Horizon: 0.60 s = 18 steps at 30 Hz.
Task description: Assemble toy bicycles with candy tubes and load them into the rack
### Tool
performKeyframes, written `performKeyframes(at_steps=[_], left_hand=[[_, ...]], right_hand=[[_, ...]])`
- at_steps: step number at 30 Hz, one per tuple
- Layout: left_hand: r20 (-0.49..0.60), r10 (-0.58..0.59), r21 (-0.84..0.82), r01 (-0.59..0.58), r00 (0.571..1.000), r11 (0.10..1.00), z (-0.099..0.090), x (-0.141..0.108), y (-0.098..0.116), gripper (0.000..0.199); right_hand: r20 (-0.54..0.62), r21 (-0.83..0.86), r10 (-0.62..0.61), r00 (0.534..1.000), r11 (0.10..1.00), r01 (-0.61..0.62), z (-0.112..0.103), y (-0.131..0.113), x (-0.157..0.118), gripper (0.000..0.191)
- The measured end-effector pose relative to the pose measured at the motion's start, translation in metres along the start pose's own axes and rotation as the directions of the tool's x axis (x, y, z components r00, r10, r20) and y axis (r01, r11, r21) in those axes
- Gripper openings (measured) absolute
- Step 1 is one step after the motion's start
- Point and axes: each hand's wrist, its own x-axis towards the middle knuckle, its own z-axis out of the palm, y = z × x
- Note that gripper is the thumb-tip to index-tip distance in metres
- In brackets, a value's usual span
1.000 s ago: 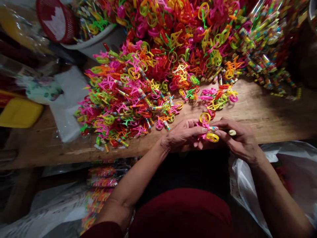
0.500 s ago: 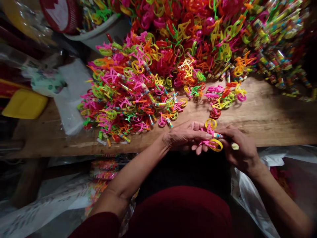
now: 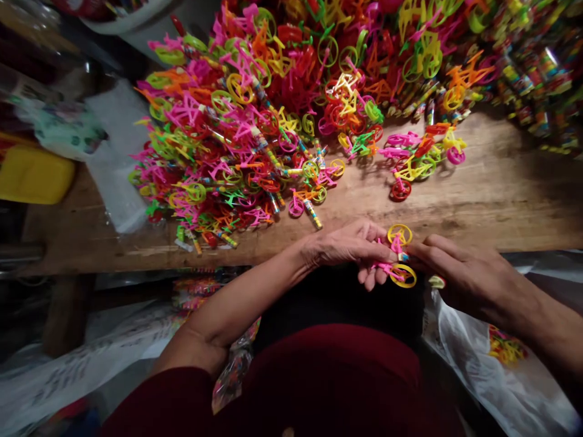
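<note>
At the front edge of the table, my left hand point(image 3: 353, 249) is closed on a small plastic toy bicycle point(image 3: 395, 267) with a pink frame and yellow wheels. A short printed tube point(image 3: 403, 257) shows between the wheels, against the frame. My right hand point(image 3: 455, 261) is closed, its fingertips pinching at the right end of that tube and covering most of it. Below the right palm pokes the pale end of another wrapped piece point(image 3: 437, 281); the rest of it is hidden by the hand.
A big heap of colourful toy bicycles and printed tubes point(image 3: 255, 133) covers the table point(image 3: 346, 206). A smaller cluster of bicycles point(image 3: 419, 158) lies nearer. More tubes point(image 3: 542, 91) are piled at right. Plastic bags point(image 3: 113, 158), a yellow container point(image 3: 36, 175) and a pale tub point(image 3: 155, 24) stand left.
My right hand has turned flatter and shifted right, covering more of the printed tube. The bicycle in my left hand has moved slightly right. The view has tilted down a little.
</note>
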Motion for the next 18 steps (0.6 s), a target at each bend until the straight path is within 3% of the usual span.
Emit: performKeyframes(at_steps=[3, 11, 15, 18], left_hand=[[-0.016, -0.004, 0.02, 0.004, 1.0, 1.0, 0.002, 0.002, -0.004, 0.037], [0.035, -0.006, 0.003, 0.006, 0.999, 1.0, -0.009, -0.01, -0.013, 0.051], [0.003, 0.006, 0.04, -0.006, 1.0, 0.999, -0.01, -0.012, -0.014, 0.059], [-0.156, 0.02, 0.148, 0.003, 0.987, 0.989, -0.005, -0.033, 0.007, 0.052]], right_hand=[[0.072, -0.022, -0.01, 0.997, 1.0, 0.011, -0.008, -0.002, 0.002, 0.035], [0.097, -0.171, -0.04, 0.994, 0.984, 0.057, -0.001, -0.014, 0.01, 0.03], [0.016, -0.215, -0.104, 0.994, 0.971, 0.105, 0.006, -0.017, 0.019, 0.03], [-0.098, -0.184, -0.042, 0.994, 0.983, 0.023, 0.012, -0.014, 0.03, 0.025]])
